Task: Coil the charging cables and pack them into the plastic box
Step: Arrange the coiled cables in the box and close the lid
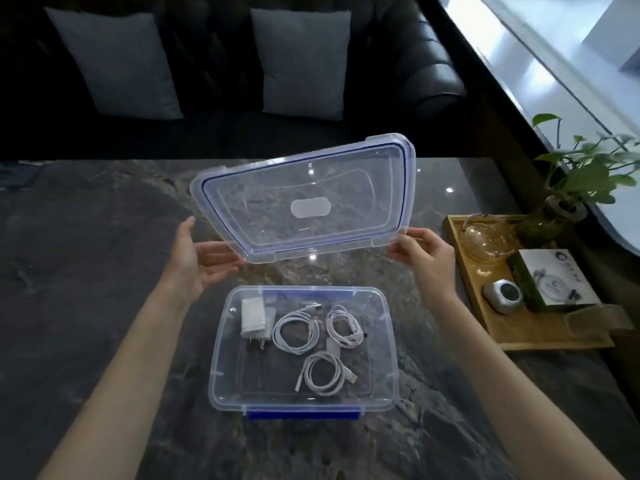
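A clear plastic box (216, 370) with blue latches stands open on the dark marble table. Inside lie three coiled white cables: one at the middle (295, 333), one at the right (343, 327), one near the front (325, 374). A white plug adapter (253, 318) lies at the box's left. The clear lid (403, 188) with a blue seal hangs tilted above and behind the box. My right hand (424, 252) grips the lid's near right corner. My left hand (194, 261) is at its near left corner, palm up, fingers spread under the edge.
A wooden tray (540, 341) at the right holds a glass teapot (488, 239), a small grey device (504, 296) and a green-and-white box (554, 278). A potted plant (581, 174) stands behind it. A black sofa with two grey cushions (301, 64) lies beyond the table.
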### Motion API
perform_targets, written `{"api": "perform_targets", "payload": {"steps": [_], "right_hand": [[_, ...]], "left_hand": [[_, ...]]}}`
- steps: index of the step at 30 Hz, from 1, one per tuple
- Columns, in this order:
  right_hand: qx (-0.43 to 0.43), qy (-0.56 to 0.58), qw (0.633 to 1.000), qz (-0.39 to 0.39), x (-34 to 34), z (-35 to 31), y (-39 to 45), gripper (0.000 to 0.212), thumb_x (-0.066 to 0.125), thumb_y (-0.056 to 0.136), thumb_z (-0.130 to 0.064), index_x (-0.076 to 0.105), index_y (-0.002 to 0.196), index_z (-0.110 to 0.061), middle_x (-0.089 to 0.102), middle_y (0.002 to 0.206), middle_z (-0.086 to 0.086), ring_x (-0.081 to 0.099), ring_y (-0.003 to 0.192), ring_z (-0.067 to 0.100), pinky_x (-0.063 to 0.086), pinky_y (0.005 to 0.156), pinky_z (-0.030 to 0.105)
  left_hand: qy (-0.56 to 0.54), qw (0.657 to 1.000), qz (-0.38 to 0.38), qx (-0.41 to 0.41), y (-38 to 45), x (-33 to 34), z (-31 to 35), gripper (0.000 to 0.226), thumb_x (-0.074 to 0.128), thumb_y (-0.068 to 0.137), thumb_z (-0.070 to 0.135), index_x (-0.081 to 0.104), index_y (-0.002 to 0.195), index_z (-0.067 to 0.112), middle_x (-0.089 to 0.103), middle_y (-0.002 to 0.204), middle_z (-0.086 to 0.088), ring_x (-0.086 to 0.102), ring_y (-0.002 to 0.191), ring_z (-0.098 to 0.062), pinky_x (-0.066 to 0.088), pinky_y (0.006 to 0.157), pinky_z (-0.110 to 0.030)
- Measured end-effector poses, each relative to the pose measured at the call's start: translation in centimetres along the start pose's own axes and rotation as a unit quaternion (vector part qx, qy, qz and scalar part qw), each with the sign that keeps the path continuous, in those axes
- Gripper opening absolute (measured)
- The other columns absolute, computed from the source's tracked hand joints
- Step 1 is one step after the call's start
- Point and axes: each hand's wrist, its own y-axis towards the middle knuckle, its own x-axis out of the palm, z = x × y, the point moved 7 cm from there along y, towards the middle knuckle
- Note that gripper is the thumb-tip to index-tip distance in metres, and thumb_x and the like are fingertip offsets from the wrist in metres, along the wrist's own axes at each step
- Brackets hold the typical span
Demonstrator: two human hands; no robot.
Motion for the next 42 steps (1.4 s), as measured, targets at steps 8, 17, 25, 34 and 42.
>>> {"api": "perform_targets", "payload": {"steps": [8,17,25,34,42], "right_hand": [[0.188,0.200,0.961,-0.038,0.6,-0.6,-2.5,0.060,0.031,0.097,-0.044,0.055,0.115,0.008,0.064,0.103,0.021,0.061,0.103,0.030,0.048,0.096,0.036],[0.130,-0.067,0.983,-0.109,1.0,0.7,-5.9,0.032,0.049,0.094,-0.025,0.054,0.123,-0.013,0.065,0.108,0.005,0.065,0.093,0.016,0.055,0.080,0.033],[0.115,-0.124,0.978,-0.125,2.0,6.0,-8.7,0.025,0.044,0.094,-0.034,0.046,0.118,-0.039,0.060,0.118,-0.005,0.058,0.111,0.019,0.044,0.099,0.050],[0.082,-0.157,0.979,-0.096,2.4,6.7,-9.0,0.042,0.038,0.098,-0.028,0.036,0.140,-0.024,0.052,0.121,-0.009,0.050,0.114,0.014,0.041,0.099,0.034],[-0.048,-0.424,0.895,-0.129,3.1,6.4,-7.9,0.048,0.030,0.099,-0.024,0.020,0.146,-0.027,0.029,0.152,0.007,0.027,0.138,0.026,0.024,0.112,0.042]], "left_hand": [[-0.160,0.983,-0.093,-0.018,-4.5,-0.2,-1.8,0.057,0.047,0.078,0.032,0.047,0.107,-0.016,0.053,0.110,-0.027,0.057,0.096,-0.035,0.042,0.094,-0.039],[-0.006,0.987,-0.031,0.160,-8.3,0.4,-4.8,0.027,0.048,0.092,0.009,0.063,0.113,0.016,0.074,0.092,0.003,0.069,0.081,-0.013,0.058,0.070,-0.027],[0.116,0.977,0.054,0.169,-8.0,-2.0,-8.8,0.045,0.056,0.089,0.013,0.047,0.133,0.012,0.052,0.133,0.002,0.048,0.119,-0.011,0.037,0.104,-0.030],[0.183,0.963,0.090,0.178,-6.9,-2.3,-9.4,0.045,0.055,0.090,0.016,0.045,0.134,0.011,0.047,0.141,-0.004,0.043,0.128,-0.016,0.035,0.106,-0.030],[0.176,0.961,0.084,0.199,-7.2,-2.3,-9.6,0.053,0.055,0.090,0.018,0.036,0.140,0.019,0.047,0.140,0.001,0.045,0.123,-0.008,0.035,0.102,-0.025]]}}
